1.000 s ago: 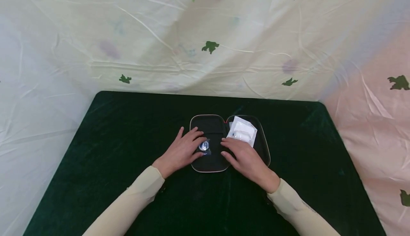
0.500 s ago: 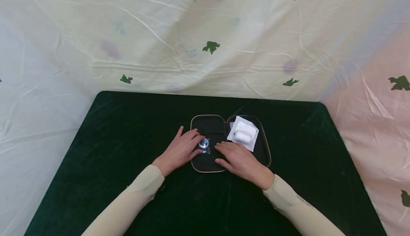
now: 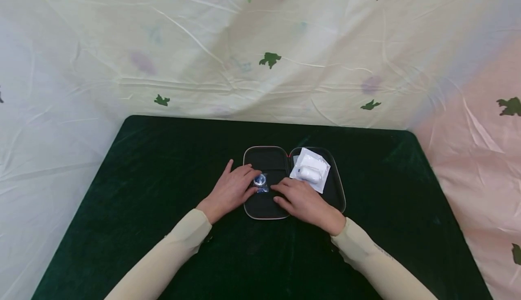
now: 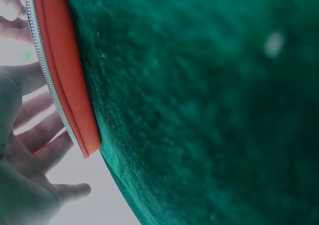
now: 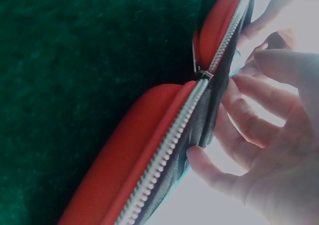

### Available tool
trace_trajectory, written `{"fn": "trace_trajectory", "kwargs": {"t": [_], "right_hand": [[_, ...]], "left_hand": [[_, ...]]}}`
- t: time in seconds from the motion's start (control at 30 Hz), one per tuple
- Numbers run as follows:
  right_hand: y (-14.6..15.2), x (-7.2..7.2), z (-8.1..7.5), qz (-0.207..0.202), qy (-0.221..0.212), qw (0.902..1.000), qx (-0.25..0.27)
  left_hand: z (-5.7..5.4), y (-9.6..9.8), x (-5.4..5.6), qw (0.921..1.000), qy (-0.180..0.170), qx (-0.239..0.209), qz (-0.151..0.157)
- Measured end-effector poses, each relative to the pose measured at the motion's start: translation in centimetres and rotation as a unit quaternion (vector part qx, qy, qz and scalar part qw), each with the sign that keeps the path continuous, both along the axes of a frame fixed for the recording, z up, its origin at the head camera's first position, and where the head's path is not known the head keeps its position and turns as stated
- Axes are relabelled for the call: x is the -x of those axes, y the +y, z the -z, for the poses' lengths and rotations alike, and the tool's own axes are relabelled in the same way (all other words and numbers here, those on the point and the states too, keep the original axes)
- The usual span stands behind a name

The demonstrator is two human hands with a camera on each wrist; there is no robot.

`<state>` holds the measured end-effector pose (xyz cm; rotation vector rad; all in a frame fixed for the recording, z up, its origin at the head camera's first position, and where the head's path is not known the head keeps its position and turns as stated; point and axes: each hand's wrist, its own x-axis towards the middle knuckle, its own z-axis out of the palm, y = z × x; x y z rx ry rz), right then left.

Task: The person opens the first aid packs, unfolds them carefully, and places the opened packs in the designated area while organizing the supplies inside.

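Observation:
An unfolded zip case (image 3: pixel 266 207), black inside and red outside, lies on the table. In its left half sits a small clear-and-blue packet (image 3: pixel 260 183) with a round silvery item in it. My left hand (image 3: pixel 229 187) reaches over the left rim, index finger and thumb at the packet's left edge, other fingers spread; whether they touch it I cannot tell. My right hand (image 3: pixel 305 200) hovers over the case's middle, fingertips just right of the packet and holding nothing visible. The right wrist view shows relaxed right fingers (image 5: pixel 246 117) beside the zip (image 5: pixel 169 145).
White flat packets (image 3: pixel 319 159) and a wrapped white roll (image 3: pixel 309 173) lie in the case's right half, behind my right hand. A dark green cloth (image 3: pixel 183 155) covers the table. Patterned pale curtains (image 3: pixel 195 42) close off the back and sides.
My right hand has moved left from beside the white packets toward the small packet, uncovering the white roll. The small packet has shifted slightly; the left hand has stayed nearly in place.

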<state>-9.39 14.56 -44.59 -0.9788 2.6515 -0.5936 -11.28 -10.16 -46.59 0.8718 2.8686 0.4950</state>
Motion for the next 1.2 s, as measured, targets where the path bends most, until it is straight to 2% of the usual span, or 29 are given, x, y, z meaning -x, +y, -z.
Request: {"fn": "trace_trajectory", "kwargs": {"t": [0.1, 0.17, 0.27, 0.33, 0.4, 0.57, 0.7, 0.97, 1.2], "right_hand": [[0.2, 0.0, 0.1, 0.0, -0.006, 0.9998, 0.016], [0.5, 0.4, 1.0, -0.008, 0.002, 0.9997, 0.025], [0.7, 0.3, 1.1, -0.014, 0.009, 0.9994, 0.032], [0.7, 0.3, 1.0, -0.013, 0.012, 0.9993, 0.034], [0.4, -0.1, 0.1, -0.003, 0.001, 0.9994, 0.033], [0.1, -0.2, 0.0, 0.015, -0.017, 0.9996, 0.019], [-0.1, -0.3, -0.1, 0.017, -0.019, 0.9996, 0.008], [-0.2, -0.2, -0.2, 0.016, -0.025, 0.9995, 0.007], [-0.1, -0.2, -0.3, 0.017, -0.037, 0.9991, 0.011]], "left_hand": [[0.0, 0.1, 0.0, 1.0, 0.002, 0.001, -0.007], [-0.1, 0.1, 0.0, 1.0, 0.002, -0.003, -0.008], [-0.1, 0.0, 0.0, 0.9999, -0.004, -0.012, -0.006], [0.0, -0.1, 0.0, 0.9998, -0.011, -0.016, -0.003], [0.0, -0.3, -0.1, 0.9996, -0.02, -0.019, 0.001], [0.1, -0.4, -0.1, 0.9989, -0.034, -0.034, -0.002], [0.0, -0.2, 0.0, 0.9984, -0.03, -0.046, -0.015], [-0.1, 0.2, 0.1, 0.9987, -0.019, -0.039, -0.028], [-0.1, 0.2, 0.4, 0.9981, -0.035, -0.042, -0.028]]}}
